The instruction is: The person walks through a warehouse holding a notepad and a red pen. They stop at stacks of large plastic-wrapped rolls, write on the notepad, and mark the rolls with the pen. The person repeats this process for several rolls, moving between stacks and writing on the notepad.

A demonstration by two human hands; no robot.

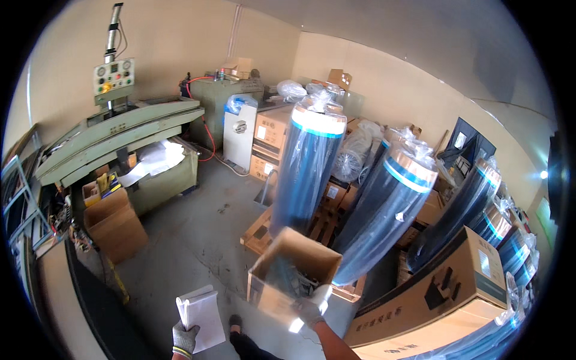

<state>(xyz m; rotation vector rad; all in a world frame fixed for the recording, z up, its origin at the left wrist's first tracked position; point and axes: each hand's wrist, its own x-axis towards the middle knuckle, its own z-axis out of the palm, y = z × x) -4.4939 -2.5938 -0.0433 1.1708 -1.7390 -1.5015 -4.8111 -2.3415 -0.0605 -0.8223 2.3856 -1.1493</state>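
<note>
My left hand (185, 337), in a grey knit glove with a yellow-striped cuff, grips a folded stack of white sheets (203, 321) by its left edge, thumb on top. My right hand (309, 313), also gloved, is at the near right side of an open cardboard box (264, 282). Its fingers are closed round a crumpled white sheet (322, 297), part of which shows bright below the hand. Inside the box lie dark and translucent scraps, blurred and partly hidden by the box wall.
Tall dark rolls in clear plastic (309, 168) stand on wooden pallets (258, 231) ahead and to the right. A long carton (432, 300) lies at near right. Left are a green machine (162, 186) and another open carton (117, 225). A red hose (210, 135) hangs behind.
</note>
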